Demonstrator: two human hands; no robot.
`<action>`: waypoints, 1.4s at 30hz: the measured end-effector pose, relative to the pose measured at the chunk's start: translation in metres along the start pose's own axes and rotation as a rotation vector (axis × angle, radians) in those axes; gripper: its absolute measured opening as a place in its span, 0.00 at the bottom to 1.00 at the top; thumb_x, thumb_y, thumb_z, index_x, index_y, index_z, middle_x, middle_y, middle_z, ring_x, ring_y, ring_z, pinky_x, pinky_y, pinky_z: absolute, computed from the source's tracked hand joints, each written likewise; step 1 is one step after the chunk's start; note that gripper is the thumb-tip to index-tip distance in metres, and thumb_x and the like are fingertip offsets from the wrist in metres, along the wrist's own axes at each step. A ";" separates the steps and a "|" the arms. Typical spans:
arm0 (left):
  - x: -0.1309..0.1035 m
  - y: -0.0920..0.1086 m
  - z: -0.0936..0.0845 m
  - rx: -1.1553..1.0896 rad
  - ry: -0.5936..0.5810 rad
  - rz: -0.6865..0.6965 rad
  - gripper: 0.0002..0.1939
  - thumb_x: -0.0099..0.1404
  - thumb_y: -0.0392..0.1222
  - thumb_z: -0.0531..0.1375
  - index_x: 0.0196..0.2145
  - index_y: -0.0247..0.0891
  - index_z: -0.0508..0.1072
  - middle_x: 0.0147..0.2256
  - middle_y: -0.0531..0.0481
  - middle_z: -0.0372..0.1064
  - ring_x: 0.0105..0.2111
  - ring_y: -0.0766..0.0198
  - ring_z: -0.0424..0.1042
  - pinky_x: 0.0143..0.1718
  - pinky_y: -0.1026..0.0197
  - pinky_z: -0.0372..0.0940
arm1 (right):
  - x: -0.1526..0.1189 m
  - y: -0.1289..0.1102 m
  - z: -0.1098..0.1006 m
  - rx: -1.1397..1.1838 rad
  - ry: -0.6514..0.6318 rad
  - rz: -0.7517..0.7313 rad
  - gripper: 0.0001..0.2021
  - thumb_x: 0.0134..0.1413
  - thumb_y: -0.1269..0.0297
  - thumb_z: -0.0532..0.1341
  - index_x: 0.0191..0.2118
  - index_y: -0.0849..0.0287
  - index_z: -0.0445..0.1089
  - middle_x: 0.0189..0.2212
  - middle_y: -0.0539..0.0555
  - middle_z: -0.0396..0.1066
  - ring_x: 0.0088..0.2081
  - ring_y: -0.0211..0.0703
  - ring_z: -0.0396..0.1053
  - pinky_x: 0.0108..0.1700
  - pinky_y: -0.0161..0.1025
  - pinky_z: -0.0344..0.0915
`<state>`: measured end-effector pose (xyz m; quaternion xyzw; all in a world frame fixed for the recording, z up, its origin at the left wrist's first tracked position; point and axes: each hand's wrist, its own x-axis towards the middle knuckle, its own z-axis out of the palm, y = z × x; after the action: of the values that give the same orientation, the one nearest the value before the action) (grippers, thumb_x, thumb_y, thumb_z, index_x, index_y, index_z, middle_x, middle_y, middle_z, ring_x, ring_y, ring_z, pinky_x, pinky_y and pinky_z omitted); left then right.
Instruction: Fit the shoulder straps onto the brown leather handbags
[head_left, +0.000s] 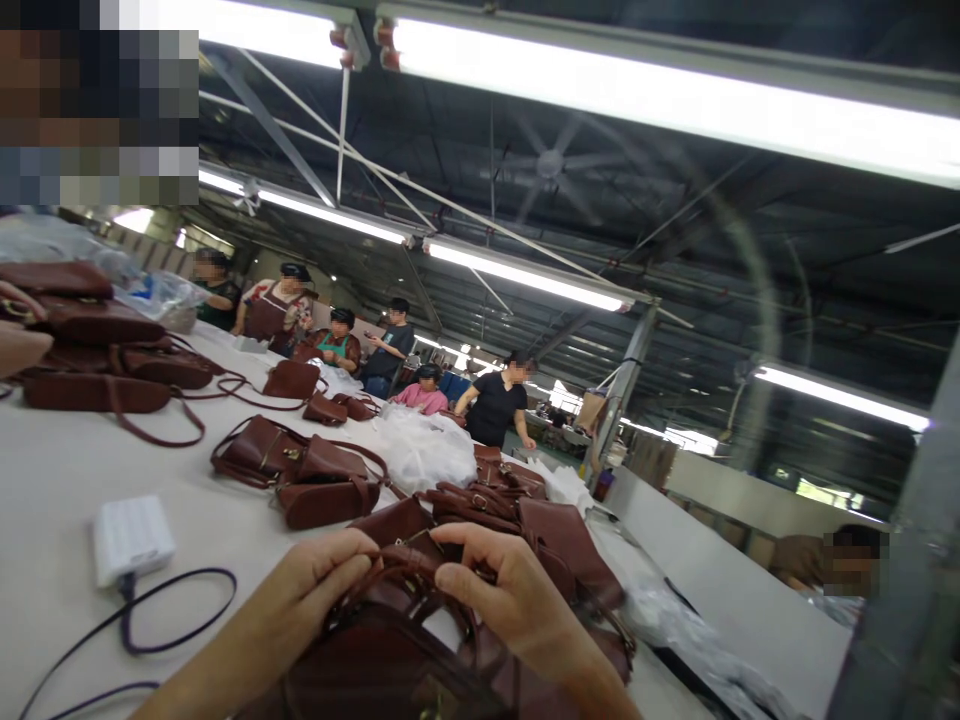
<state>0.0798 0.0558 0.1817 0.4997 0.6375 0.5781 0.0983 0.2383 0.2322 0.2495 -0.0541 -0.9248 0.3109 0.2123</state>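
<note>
A dark brown leather handbag stands at the near edge of the white table, its lower part cut off by the frame. My left hand is closed, thumb against fingers, on the bag's strap at the left. From the right, my right hand curls its thumb and forefinger around the strap near the top. Just beyond my hands lie more brown bags, among them a flat-sided bag. What exactly sits between my fingertips is partly hidden.
On the white table, a white box with a black cable lies left. Brown bags and crumpled white plastic spread beyond. Stacked bags stand far left beside another person's hand. Several people work farther back; a metal post rises right.
</note>
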 end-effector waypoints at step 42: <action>0.029 0.039 0.034 0.135 -0.024 0.145 0.18 0.69 0.51 0.49 0.28 0.41 0.69 0.25 0.54 0.64 0.28 0.61 0.63 0.31 0.63 0.58 | -0.040 0.012 -0.015 0.243 -0.115 0.166 0.06 0.46 0.66 0.61 0.27 0.62 0.73 0.20 0.45 0.60 0.24 0.33 0.54 0.26 0.31 0.49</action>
<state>0.1100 0.0923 0.2163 0.5568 0.6359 0.5337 0.0298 0.2799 0.2407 0.2386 -0.0864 -0.8833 0.4398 0.1376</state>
